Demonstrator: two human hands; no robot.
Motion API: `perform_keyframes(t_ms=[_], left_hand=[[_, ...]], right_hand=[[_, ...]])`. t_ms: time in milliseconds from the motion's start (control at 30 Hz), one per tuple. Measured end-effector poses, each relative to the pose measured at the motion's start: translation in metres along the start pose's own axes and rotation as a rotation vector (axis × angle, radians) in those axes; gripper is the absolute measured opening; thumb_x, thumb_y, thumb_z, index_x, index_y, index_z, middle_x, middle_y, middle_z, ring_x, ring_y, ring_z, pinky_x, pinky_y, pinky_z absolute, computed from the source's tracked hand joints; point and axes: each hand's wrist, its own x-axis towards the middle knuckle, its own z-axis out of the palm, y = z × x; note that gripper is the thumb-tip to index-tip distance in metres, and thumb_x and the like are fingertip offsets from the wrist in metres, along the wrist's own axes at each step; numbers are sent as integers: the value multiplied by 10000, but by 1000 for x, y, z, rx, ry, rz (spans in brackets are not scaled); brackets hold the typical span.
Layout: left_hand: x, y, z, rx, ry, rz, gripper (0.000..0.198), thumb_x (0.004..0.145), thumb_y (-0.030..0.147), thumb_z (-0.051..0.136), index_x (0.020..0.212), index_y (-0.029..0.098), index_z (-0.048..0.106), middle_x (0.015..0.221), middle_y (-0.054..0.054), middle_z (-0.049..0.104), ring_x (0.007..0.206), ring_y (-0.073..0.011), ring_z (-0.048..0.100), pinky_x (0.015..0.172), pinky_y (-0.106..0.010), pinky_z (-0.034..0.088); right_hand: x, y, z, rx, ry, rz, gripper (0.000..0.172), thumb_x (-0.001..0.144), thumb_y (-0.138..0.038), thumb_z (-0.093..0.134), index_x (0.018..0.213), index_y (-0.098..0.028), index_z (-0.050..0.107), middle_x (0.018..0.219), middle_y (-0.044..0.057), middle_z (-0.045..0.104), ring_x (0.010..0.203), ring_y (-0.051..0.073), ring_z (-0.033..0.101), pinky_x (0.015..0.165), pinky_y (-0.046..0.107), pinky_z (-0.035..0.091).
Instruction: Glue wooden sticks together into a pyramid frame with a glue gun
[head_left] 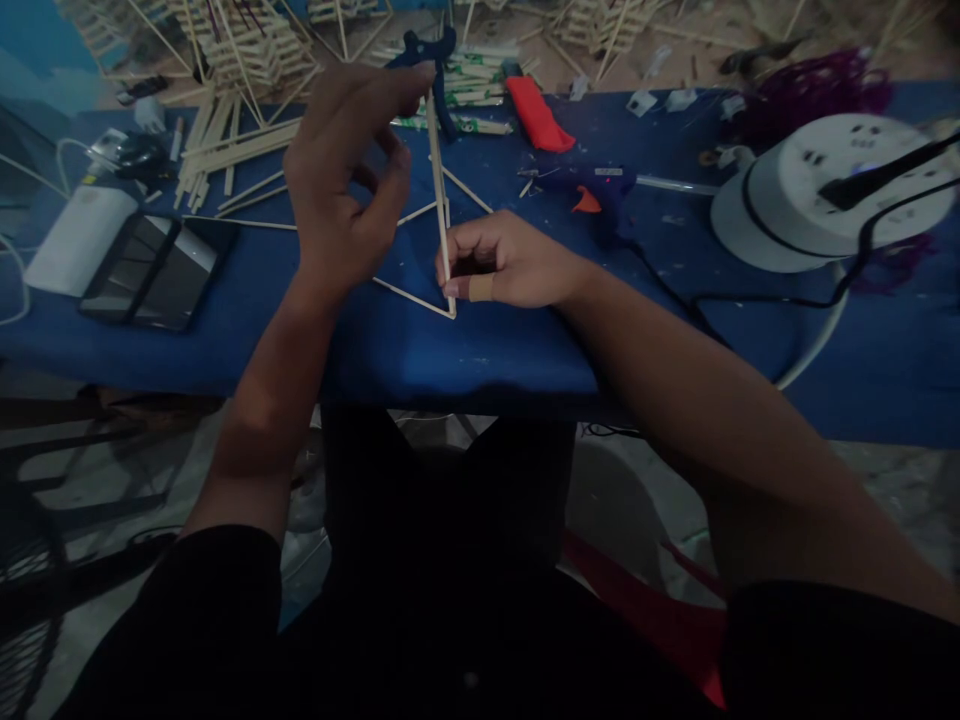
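Observation:
A thin wooden stick (438, 170) stands up from the corner of a frame of similar sticks (411, 298) on the blue table. My right hand (514, 262), with a tan bandage on the thumb, pinches this stick near its lower end. Higher up, my left hand (341, 170) has its index fingertip at the stick's top. Its thumb is apart from that finger and off the stick. Part of the frame is hidden behind my hands. To the right of them lies a dark blue glue gun (600, 190) with an orange trigger and a clear glue stick in its back.
Loose sticks (217, 155) and a phone (161, 270) lie on the left. A white power strip tower (817, 190) stands right, with cables across the blue tabletop (480, 355). Farther back are a red piece (538, 112), a dark blue clamp-like tool (442, 50) and stick structures (247, 45).

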Motion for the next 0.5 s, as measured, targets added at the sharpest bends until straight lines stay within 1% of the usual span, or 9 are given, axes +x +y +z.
perform_keyframes(t_ms=[67, 133, 167, 200, 267, 333, 367, 400, 500], left_hand=[[0, 2, -1, -21, -8, -67, 495, 1156, 687, 325, 1464, 413, 601, 1225, -108, 729, 988, -236, 729, 699, -403, 629], [0, 5, -2, 19, -34, -154, 574, 1137, 755, 300, 1411, 383, 640, 1215, -128, 727, 1040, -266, 730, 731, -434, 643], [1, 7, -2, 50, -35, -156, 576, 1143, 744, 287, 1399, 373, 645, 1205, -132, 729, 1050, -271, 730, 726, -436, 641], [2, 8, -3, 71, -22, -121, 535, 1162, 693, 290, 1406, 372, 640, 1195, -128, 735, 1042, -265, 730, 711, -426, 632], [3, 10, -3, 52, 28, 3, 380, 1197, 505, 363, 1458, 387, 613, 1204, -97, 754, 991, -226, 730, 667, -380, 604], [5, 11, -4, -7, 71, 115, 360, 1191, 324, 443, 1513, 397, 585, 1233, -62, 761, 934, -177, 725, 639, -327, 576], [5, 11, -5, -24, 64, 136, 374, 1189, 293, 456, 1530, 393, 572, 1246, -53, 758, 919, -163, 724, 634, -311, 567], [5, 10, -6, -28, 36, 127, 366, 1196, 311, 446, 1537, 383, 560, 1259, -54, 752, 915, -160, 726, 636, -308, 564], [5, 6, -9, -18, -66, 43, 370, 1216, 465, 360, 1536, 378, 524, 1280, -79, 732, 966, -195, 744, 675, -341, 579]], right_hand=[[0, 0, 0, 15, 3, 8, 252, 939, -293, 906, 941, -161, 691, 855, -12, 699, 783, 104, 635, 754, 228, 536], [0, 0, 0, 21, 5, 12, 252, 933, -288, 912, 943, -164, 693, 858, -12, 704, 780, 104, 632, 757, 231, 543], [0, -1, 0, 23, 5, 10, 254, 933, -290, 914, 943, -166, 693, 860, -12, 707, 780, 105, 631, 757, 232, 545], [0, -1, 0, 23, 4, 8, 255, 935, -292, 914, 944, -168, 692, 862, -12, 709, 779, 105, 630, 756, 232, 546], [0, -1, 0, 24, 3, 6, 249, 937, -285, 912, 942, -168, 692, 866, -11, 710, 777, 103, 633, 750, 230, 544], [-1, -1, 0, 31, 1, 0, 236, 940, -271, 903, 941, -164, 693, 863, -12, 707, 770, 100, 634, 744, 227, 542], [-1, -1, 0, 33, -1, -4, 230, 942, -265, 899, 944, -161, 694, 862, -12, 706, 771, 100, 635, 746, 227, 542], [-1, 0, 0, 32, -5, -8, 227, 945, -261, 897, 950, -159, 694, 861, -12, 706, 776, 101, 636, 749, 227, 541], [-1, 0, 0, 18, -7, -27, 233, 959, -268, 896, 964, -160, 689, 862, -15, 704, 786, 101, 635, 754, 225, 538]])
